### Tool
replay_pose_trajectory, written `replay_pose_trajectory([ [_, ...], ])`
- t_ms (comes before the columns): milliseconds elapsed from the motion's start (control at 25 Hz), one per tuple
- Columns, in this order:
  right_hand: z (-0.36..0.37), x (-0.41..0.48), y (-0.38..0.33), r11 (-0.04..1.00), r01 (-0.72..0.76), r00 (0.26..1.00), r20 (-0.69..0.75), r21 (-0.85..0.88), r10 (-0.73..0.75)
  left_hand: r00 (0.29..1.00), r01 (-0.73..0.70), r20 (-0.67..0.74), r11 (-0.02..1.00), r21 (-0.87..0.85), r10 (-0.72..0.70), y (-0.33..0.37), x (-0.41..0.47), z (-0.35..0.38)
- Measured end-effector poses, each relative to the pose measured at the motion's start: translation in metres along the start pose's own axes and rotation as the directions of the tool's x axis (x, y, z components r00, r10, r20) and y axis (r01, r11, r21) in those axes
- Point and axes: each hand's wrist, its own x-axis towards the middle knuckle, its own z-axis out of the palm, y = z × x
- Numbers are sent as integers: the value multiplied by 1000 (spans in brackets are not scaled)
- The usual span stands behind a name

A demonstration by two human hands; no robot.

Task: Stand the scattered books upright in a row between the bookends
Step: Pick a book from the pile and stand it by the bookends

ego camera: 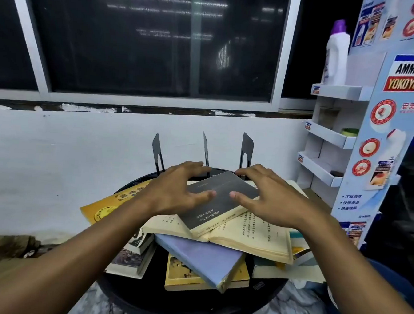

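Note:
Several books lie in a loose heap on a round black table (191, 300). On top is a dark grey book (218, 201), lying flat and slanted on an open book (252, 233) with cream pages. My left hand (176, 191) and my right hand (269, 193) hover over the grey book's two sides with spread fingers; the thumbs lie at its cover. Whether they touch it I cannot tell. Under it are a blue-covered book (201, 257), yellow books (107, 203) and others. Three black metal bookends (247, 149) stand upright at the table's far edge.
A white wall and a dark window lie behind the table. At the right stands a white cardboard display rack (329, 141) with a white bottle (336, 55) on its top shelf, and a tall printed panel (384, 135). The floor is marbled.

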Motion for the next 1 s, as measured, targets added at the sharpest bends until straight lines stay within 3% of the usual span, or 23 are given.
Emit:
replay_pose_trajectory([
  [320,19,-3,23,957,-259,950,144,-130,277,934,24,348,989,148,-75,7,36,19],
  [600,29,2,26,940,-324,930,149,-107,337,891,78,432,984,162,-142,3,39,28],
  [840,29,13,23,901,-376,925,41,217,377,924,135,347,986,95,-160,-12,29,34],
  [1000,37,33,21,696,-403,860,-15,594,510,943,176,284,984,24,-176,-18,23,32],
])
